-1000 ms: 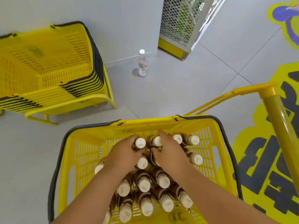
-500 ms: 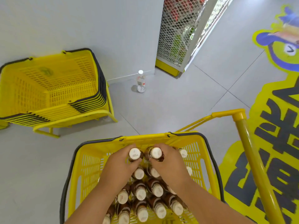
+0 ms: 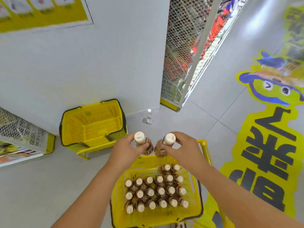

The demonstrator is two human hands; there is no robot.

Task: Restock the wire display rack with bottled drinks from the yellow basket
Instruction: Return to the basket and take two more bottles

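A yellow basket (image 3: 194, 209) stands on the floor below me, packed with several brown bottled drinks (image 3: 160, 190) with cream caps. My left hand (image 3: 125, 150) grips one brown bottle (image 3: 139, 139) by its neck, lifted above the basket's far rim. My right hand (image 3: 184, 148) grips a second brown bottle (image 3: 169, 139) the same way, close beside the first. The wire display rack (image 3: 182, 51) rises ahead to the right, its white mesh side showing red and green goods behind it.
A stack of empty yellow baskets (image 3: 92, 124) sits on the floor against the grey wall to the left. A clear water bottle (image 3: 149, 116) stands on the floor near the rack's yellow base. A yellow handle pole (image 3: 204, 150) rises right of the basket. Another mesh rack (image 3: 21, 132) is at far left.
Both hands have lifted a bottle each out of the basket and raised them above its rim. The view has tilted up, showing more of the wall and rack.
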